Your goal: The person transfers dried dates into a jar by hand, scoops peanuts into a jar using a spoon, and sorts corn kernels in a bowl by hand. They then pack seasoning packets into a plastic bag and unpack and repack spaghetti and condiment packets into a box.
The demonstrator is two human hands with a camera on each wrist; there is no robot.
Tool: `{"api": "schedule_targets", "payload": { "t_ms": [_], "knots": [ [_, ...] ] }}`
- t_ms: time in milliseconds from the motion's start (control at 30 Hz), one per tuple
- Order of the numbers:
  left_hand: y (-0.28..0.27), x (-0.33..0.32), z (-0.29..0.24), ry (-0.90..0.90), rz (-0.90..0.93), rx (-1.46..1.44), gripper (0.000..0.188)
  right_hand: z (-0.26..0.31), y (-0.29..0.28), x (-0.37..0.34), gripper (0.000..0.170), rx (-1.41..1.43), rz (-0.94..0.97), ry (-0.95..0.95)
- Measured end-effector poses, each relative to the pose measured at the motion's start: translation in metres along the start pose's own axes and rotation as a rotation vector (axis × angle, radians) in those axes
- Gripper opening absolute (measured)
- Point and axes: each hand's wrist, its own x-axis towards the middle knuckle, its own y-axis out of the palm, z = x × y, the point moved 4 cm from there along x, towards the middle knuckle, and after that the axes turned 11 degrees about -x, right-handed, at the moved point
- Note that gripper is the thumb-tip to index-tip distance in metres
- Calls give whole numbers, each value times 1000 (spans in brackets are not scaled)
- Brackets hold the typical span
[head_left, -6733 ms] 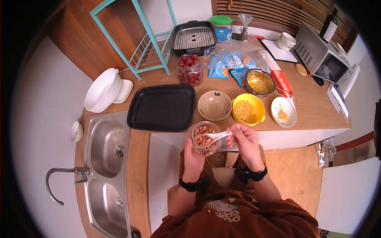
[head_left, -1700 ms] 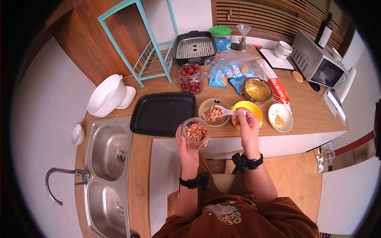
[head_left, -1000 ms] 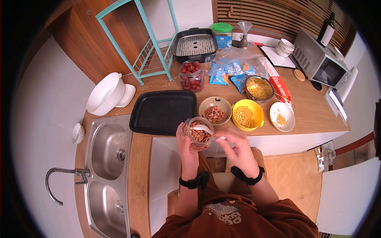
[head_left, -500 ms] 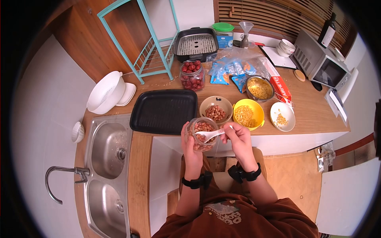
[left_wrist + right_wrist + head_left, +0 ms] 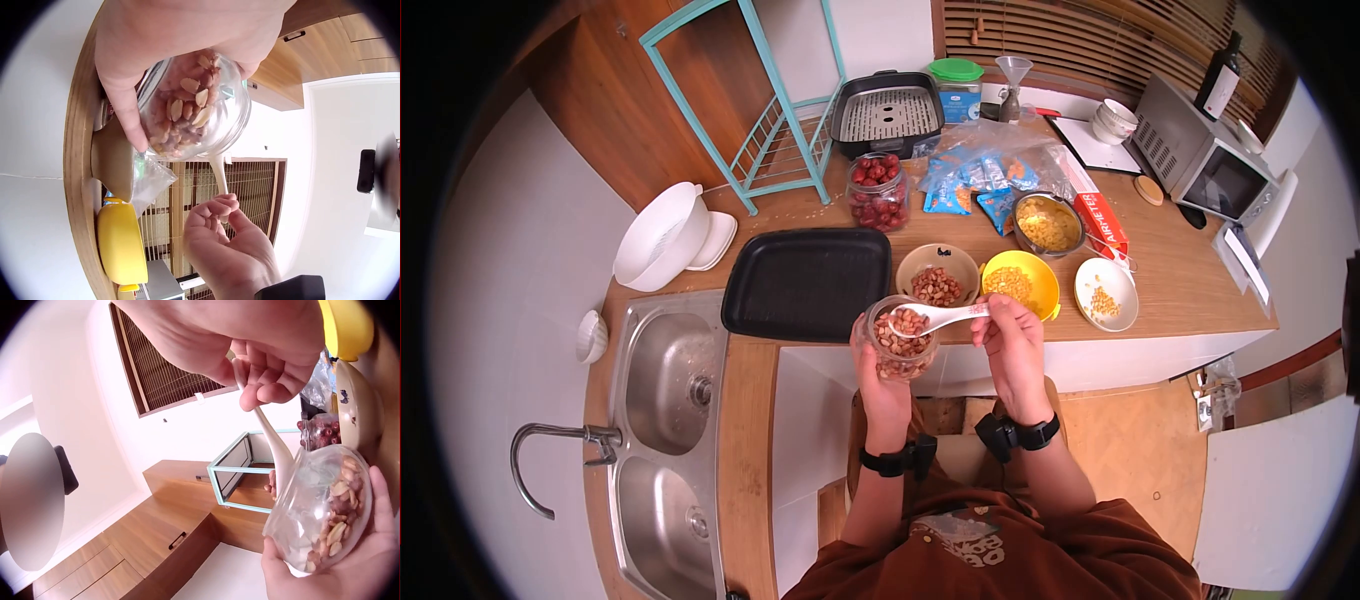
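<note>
The left hand [image 5: 882, 390] grips a clear jar of peanuts [image 5: 903, 352], fingers round its side, just off the counter's front edge. Between thumb and fingers the right hand [image 5: 1015, 355] pinches the handle of a white spoon [image 5: 948, 315]; its bowl, loaded with peanuts, is at the jar's mouth. Behind the jar, a beige bowl [image 5: 964, 264] holds some peanuts. In the right wrist view the spoon [image 5: 275, 440] slants down to the jar [image 5: 306, 512]. The left wrist view shows the jar's underside [image 5: 187, 112] and the right hand [image 5: 228, 250] beyond.
A black tray [image 5: 808, 283] lies left of the beige bowl. To its right stand a yellow bowl [image 5: 1048, 290], a white dish [image 5: 1122, 316] and a metal bowl [image 5: 1048, 224]. Behind are a jar of red fruit [image 5: 878, 195] and blue packets [image 5: 945, 195]; a sink [image 5: 668, 380] is at left.
Peanuts now lie in the beige bowl, which was bare at first. The spoon went from over that bowl back into the jar, and has since risen to its mouth with peanuts.
</note>
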Motion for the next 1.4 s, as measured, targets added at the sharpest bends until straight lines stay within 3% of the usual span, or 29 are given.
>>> {"api": "schedule_targets", "payload": {
  "t_ms": [267,467,733,867,967,1033,1133,1267,1333,1367,1400],
  "knots": [
    [-16,5,0,47,-34,-7,49,2,-20,27,20,-22,-126,-133],
    [-8,3,-8,43,-44,-3,50,-12,-17,33,19,-736,-38,-350],
    [-12,5,-12,62,-23,51,51,22,0,2,16,-388,-41,-368],
    [-7,5,-12,68,-10,64,52,26,15,-18,14,-358,128,-313],
    [2,3,-17,95,19,104,53,30,30,-24,14,-579,196,-339],
    [10,-1,-20,83,50,130,55,40,46,-29,14,-906,370,-563],
    [11,0,-20,92,88,185,55,40,52,-31,15,-1043,391,-629],
    [12,-1,-22,92,91,202,56,34,48,-30,14,-1012,313,-588],
    [11,-1,-23,69,48,169,56,21,39,-25,13,-877,231,-285],
    [9,0,-22,69,48,167,56,16,37,-23,13,-879,232,-285],
    [6,1,-21,66,51,153,55,7,33,-18,14,-697,237,-195]
  ]
}}
